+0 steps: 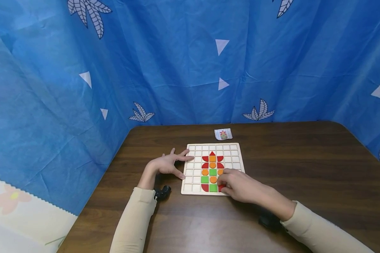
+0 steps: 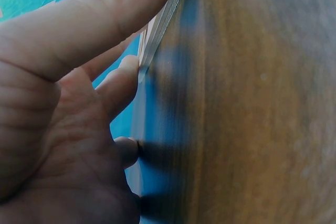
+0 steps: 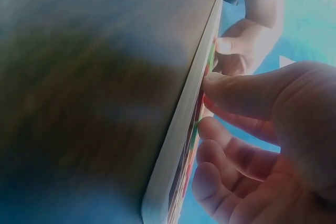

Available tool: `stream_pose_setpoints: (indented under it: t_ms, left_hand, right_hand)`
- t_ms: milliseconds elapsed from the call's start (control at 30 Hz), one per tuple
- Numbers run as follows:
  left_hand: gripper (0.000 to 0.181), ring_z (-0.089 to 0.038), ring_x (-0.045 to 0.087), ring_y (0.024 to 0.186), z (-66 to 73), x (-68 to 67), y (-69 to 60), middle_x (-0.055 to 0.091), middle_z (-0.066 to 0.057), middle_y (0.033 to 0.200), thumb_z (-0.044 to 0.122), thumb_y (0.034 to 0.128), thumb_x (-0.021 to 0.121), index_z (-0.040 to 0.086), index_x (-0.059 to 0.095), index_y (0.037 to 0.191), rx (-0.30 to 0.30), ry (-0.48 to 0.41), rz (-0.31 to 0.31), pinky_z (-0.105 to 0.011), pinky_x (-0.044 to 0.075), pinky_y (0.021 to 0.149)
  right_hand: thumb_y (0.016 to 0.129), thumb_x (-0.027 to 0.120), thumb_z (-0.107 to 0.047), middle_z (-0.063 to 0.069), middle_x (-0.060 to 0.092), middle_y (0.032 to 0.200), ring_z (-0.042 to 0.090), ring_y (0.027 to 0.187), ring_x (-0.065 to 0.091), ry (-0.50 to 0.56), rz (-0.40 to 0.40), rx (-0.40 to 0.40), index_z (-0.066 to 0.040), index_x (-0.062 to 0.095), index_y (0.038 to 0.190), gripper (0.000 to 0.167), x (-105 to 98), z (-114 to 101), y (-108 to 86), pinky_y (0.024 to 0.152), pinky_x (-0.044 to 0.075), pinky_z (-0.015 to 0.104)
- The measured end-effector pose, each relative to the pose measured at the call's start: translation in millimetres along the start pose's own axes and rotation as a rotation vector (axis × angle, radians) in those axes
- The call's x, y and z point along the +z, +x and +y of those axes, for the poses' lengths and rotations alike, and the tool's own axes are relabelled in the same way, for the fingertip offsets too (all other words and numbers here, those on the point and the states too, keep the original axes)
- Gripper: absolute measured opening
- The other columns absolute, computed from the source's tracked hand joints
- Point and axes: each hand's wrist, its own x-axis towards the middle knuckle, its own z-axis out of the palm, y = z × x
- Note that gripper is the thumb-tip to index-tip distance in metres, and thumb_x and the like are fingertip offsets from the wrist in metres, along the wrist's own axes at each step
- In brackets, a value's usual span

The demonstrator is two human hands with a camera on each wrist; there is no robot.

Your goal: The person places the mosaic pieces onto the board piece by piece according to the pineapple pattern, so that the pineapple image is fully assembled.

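Observation:
A pale square grid board (image 1: 190, 189) lies on the table, with red, orange and green pieces forming a figure in its cells. My left hand (image 1: 168, 164) is at the board's left side, fingers spread. Its thumb touches the edge and a finger rests on the rim. With thumb and curled fingers, my right hand (image 1: 242, 185) pinches a red piece (image 1: 221, 188) at the bottom row, right of a green square (image 1: 213, 188). The hand partly covers this piece and an orange disc (image 1: 220, 172). In the right wrist view the thumb (image 3: 231, 90) meets the board's face.
A small picture card (image 1: 223, 134) showing a similar figure lies behind the board. The brown wooden table (image 1: 288, 154) extends to both sides. A blue patterned curtain (image 1: 183, 70) hangs behind and at the sides. Dark wrist devices (image 1: 163, 193) sit under both wrists.

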Motion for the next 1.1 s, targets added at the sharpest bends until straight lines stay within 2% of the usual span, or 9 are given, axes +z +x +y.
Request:
stream_pose_setpoints:
  t_ms: [167,500,700,800,967,1100]
  left_hand:
    - [0.085,-0.043,-0.017,0.159,-2.4,1.6,0.8,0.012,0.008,0.175,0.039,0.0778,0.088,0.041,0.048,0.153,0.013,0.008,-0.005,-0.076,-0.011,0.118]
    - [0.085,-0.045,-0.016,0.158,-1.9,-1.1,-2.9,0.012,0.006,0.175,0.042,0.0781,0.087,0.042,0.047,0.154,0.035,0.007,-0.009,-0.077,-0.009,0.118]
    - [0.089,-0.048,-0.015,0.158,-8.4,-4.4,-6.2,0.008,0.003,0.176,0.044,0.0784,0.086,0.043,0.043,0.156,0.021,0.003,-0.015,-0.08,-0.005,0.117]
    - [0.095,-0.048,-0.014,0.158,-7.7,-9.5,-8.3,0.002,0.0,0.176,0.044,0.079,0.086,0.042,0.035,0.16,0.001,-0.01,-0.022,-0.079,0.0,0.118]
    - [0.11,-0.044,-0.012,0.159,1.2,-18.6,-6.3,-0.008,-0.001,0.176,0.05,0.0797,0.084,0.042,0.015,0.165,-0.032,-0.012,-0.062,-0.074,0.011,0.122]
    - [0.113,-0.045,-0.01,0.16,8.9,-25.8,-3.1,-0.009,-0.001,0.176,0.057,0.08,0.081,0.044,0.007,0.165,-0.074,0.026,-0.095,-0.073,0.01,0.123]
  right_hand:
    - [0.088,0.083,-0.022,-0.006,0.068,0.102,0.009,0.089,0.057,-0.001,-0.012,0.026,-0.018,0.078,0.104,0.018,0,3,-0.1,0.085,0.056,0.034]
    - [0.088,0.082,-0.021,-0.003,0.068,0.105,0.01,0.089,0.057,0.051,-0.005,0.111,-0.016,0.076,0.113,0.026,-7,9,-2.0,0.078,0.056,0.026]
    - [0.088,0.081,-0.02,0.001,0.07,0.108,0.012,0.09,0.059,0.052,0.016,0.131,-0.013,0.076,0.114,0.027,-16,15,-1.1,0.08,0.057,0.028]
    - [0.09,0.08,-0.021,0.001,0.07,0.107,0.014,0.09,0.059,0.087,0.005,0.149,-0.012,0.075,0.116,0.027,-24,22,0.1,0.076,0.056,0.027]
    - [0.092,0.078,-0.02,0.002,0.068,0.102,0.014,0.084,0.056,0.115,-0.012,0.163,-0.011,0.074,0.116,0.026,-39,40,-4.9,0.069,0.052,0.024]
    - [0.093,0.078,-0.021,0.003,0.066,0.101,0.016,0.085,0.056,0.113,-0.012,0.194,-0.01,0.072,0.117,0.027,-50,56,-10.1,0.069,0.052,0.025]
